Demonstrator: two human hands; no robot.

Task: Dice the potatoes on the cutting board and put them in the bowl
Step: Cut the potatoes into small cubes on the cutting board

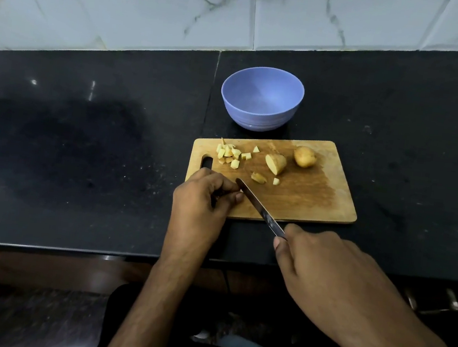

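Potato piece [241, 191] pinched under left hand [205, 193] fingertips on board [300, 193]; right hand [324, 260] grips knife [258, 205] alongside.

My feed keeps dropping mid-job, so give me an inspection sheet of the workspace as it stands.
Surface: black counter, dusty specks left of the board.
Job's things: dice piled at the board's far left; half potato and whole potato uncut; two loose bits mid-board; bowl behind the board, empty.
Clutter: nothing seen.
Grips: left hand curled on the board at the knife tip, what it pins is hidden; right hand holds the knife handle.
Cables: nothing seen.
Surroundings: marbled wall tiles; blurred purple shape top left.
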